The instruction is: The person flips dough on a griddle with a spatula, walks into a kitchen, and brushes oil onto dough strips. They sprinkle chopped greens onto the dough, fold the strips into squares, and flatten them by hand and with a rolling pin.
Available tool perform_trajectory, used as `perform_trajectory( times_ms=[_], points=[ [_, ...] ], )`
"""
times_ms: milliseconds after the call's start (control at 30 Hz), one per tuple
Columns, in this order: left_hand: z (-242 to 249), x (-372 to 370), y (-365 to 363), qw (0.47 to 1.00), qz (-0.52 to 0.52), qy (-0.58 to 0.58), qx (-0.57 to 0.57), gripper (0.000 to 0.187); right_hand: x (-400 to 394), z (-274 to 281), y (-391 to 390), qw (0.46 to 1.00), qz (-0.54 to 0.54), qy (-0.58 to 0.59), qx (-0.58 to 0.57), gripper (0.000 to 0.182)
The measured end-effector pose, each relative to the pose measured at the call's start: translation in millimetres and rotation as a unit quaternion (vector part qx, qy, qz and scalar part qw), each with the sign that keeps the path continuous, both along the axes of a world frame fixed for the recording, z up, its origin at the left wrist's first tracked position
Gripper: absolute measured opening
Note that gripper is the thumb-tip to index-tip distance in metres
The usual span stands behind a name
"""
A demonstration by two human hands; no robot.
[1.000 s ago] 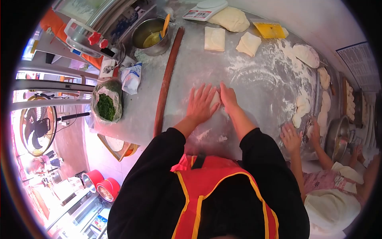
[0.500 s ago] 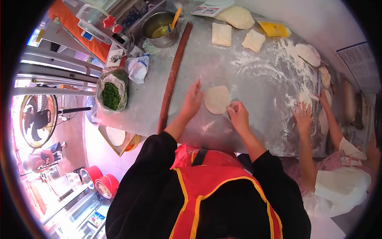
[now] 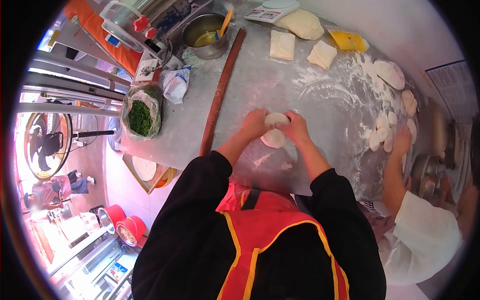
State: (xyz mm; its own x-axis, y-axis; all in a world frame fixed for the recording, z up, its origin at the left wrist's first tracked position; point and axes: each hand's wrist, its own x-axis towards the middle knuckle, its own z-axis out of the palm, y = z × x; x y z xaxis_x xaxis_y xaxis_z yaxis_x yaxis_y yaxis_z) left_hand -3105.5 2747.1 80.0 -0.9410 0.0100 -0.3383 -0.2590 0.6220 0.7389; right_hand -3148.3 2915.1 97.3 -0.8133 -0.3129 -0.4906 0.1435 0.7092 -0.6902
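A round, flat piece of dough (image 3: pixel 274 138) is in front of me on the metal table (image 3: pixel 195 125). Its far part is lifted and folded between my hands. My left hand (image 3: pixel 255 123) grips the dough's left edge with fingers closed. On the right edge, my right hand (image 3: pixel 296 126) pinches the same dough. A long reddish-brown rolling pin (image 3: pixel 222 92) lies left of my left hand.
At the back are a metal bowl (image 3: pixel 205 45) with a brush, folded dough (image 3: pixel 282 45), a scale (image 3: pixel 271 11) and a yellow scraper (image 3: pixel 347 41). A bag of chopped greens (image 3: pixel 140 118) is at left. A co-worker's arm (image 3: pixel 395 170) reaches beside small dough pieces (image 3: pixel 382 134) at right.
Both hands have moved to the dough's far edge and lifted it; my left hand, open before, has closed on it. The co-worker's hand has moved right, uncovering small dough pieces.
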Motion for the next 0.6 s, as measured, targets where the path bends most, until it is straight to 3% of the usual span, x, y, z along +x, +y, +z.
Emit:
perform_trajectory(
  times_ms=[67,167,200,300,367,467,567,600],
  points=[
    [-5.2,5.8,-1.9,0.999,0.014,0.014,0.027,0.049,10.2,-19.2,5.8,0.985,-0.004,0.171,0.015,0.047],
    [-15.7,36.6,19.2,0.968,0.079,0.231,-0.057,0.055,30.6,-23.0,-5.0,0.928,0.048,0.368,0.041,0.05],
    [-19.4,47.5,25.9,0.969,0.038,0.225,-0.098,0.057,37.8,-22.5,-11.9,0.901,0.075,0.424,0.049,0.052],
    [-28.4,48.3,29.2,0.957,-0.056,0.203,-0.199,0.063,49.0,-32.8,-19.5,0.904,0.122,0.41,0.009,0.058],
    [-33.0,47.1,25.7,0.957,-0.083,0.158,-0.23,0.065,47.3,-37.7,-22.8,0.901,0.116,0.416,0.042,0.057],
    [-32.6,42.2,24.4,0.959,-0.082,0.183,-0.199,0.066,40.6,-41.1,-25.8,0.899,0.114,0.413,0.087,0.056],
    [-11.8,51.2,8.3,0.939,-0.133,0.132,-0.29,0.068,40.6,-47.8,-26.7,0.926,0.103,0.351,0.091,0.057],
    [-2.7,61.4,-6.7,0.947,-0.069,0.159,-0.271,0.068,45.5,-42.7,-31.3,0.906,0.143,0.383,0.111,0.057]
  ],
)
